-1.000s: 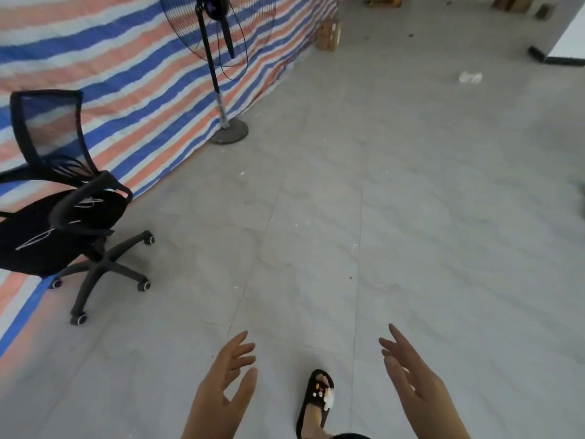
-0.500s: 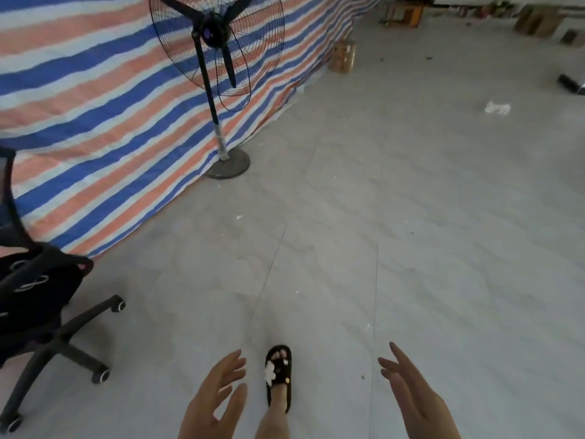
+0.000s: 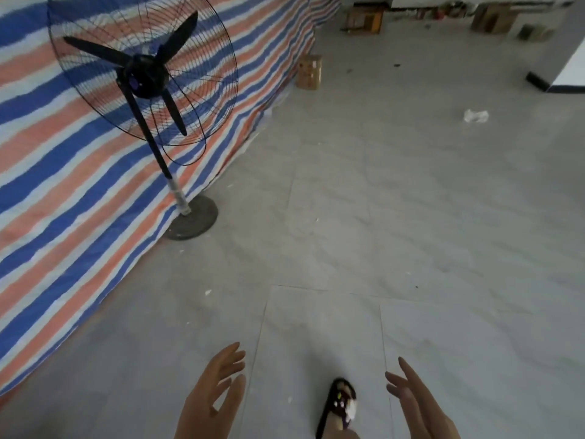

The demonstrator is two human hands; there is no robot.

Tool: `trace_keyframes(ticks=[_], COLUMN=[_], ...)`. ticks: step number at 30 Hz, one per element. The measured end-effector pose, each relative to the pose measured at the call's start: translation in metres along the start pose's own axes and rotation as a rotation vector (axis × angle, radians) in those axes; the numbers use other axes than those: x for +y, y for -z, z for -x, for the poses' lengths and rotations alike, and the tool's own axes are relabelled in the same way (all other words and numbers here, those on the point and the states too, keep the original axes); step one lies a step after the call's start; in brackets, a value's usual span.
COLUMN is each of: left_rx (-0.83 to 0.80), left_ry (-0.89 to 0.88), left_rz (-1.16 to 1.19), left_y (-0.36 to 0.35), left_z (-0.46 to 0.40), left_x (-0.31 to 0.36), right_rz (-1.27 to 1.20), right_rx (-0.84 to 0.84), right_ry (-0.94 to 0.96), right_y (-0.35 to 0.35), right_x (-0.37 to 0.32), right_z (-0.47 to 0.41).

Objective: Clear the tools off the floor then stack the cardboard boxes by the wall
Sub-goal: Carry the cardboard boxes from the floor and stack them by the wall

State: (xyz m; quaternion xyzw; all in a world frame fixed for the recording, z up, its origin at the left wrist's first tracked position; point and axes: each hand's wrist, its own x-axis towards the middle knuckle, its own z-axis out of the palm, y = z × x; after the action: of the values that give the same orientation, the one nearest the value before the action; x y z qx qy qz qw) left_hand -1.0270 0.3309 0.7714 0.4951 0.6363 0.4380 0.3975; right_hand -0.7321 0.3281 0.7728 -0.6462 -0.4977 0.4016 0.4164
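My left hand (image 3: 212, 397) and my right hand (image 3: 418, 403) hang at the bottom of the view, fingers straight and relaxed, holding nothing. A small cardboard box (image 3: 309, 72) stands far ahead against the striped tarp. More cardboard boxes (image 3: 364, 19) and another box (image 3: 493, 17) sit blurred along the far wall. No tool is plainly visible on the grey tiled floor.
A tall black pedestal fan (image 3: 142, 77) with a round base (image 3: 192, 221) stands at the left by the blue, orange and white striped tarp (image 3: 63, 191). A crumpled white scrap (image 3: 475, 115) lies on the floor at right. My sandalled foot (image 3: 340, 405) steps between my hands.
I have walked forward: the office chair has dropped out of view at the left, and the fan and far boxes have come closer. Both hands stay empty.
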Motion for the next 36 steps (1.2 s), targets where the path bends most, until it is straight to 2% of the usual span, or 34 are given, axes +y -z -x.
trace_keyframes(ticks=[5,9,13,18,22,26,32,36], left_rx=[0.012,-0.005,-0.01,0.004,0.003,-0.041,-0.155,-0.175], left_ry=[-0.006,-0.027,-0.005,0.073,0.075,0.024,0.058,0.073], left_rz=[0.004,0.023,0.053,0.042,0.015,0.042,0.011,-0.007], left_y=[-0.067,-0.117,-0.151,-0.179,-0.196,-0.195,-0.216,-0.246], left_z=[-0.14,-0.256,-0.354,-0.473,-0.602,-0.764,-0.931,-1.034], left_x=[0.022,0.069,0.089,0.097,0.102,0.126,0.171,0.176], right_rz=[0.047,0.064,0.079,0.069,0.069,0.038,0.021,0.016], right_rx=[0.014,0.101,0.013,0.004,-0.021,-0.01,-0.005,0.043], right_ry=[-0.026,0.018,0.015,-0.018,-0.019,0.014,-0.011,-0.07], right_y=[0.008,0.033,0.035,0.014,-0.019,-0.057,-0.08,-0.088], right_x=[-0.011,-0.037,-0.048,-0.059,-0.071,-0.104,-0.145,-0.156], right_z=[-0.159,-0.295,-0.403,-0.53,-0.659,-0.794,-0.944,-1.048])
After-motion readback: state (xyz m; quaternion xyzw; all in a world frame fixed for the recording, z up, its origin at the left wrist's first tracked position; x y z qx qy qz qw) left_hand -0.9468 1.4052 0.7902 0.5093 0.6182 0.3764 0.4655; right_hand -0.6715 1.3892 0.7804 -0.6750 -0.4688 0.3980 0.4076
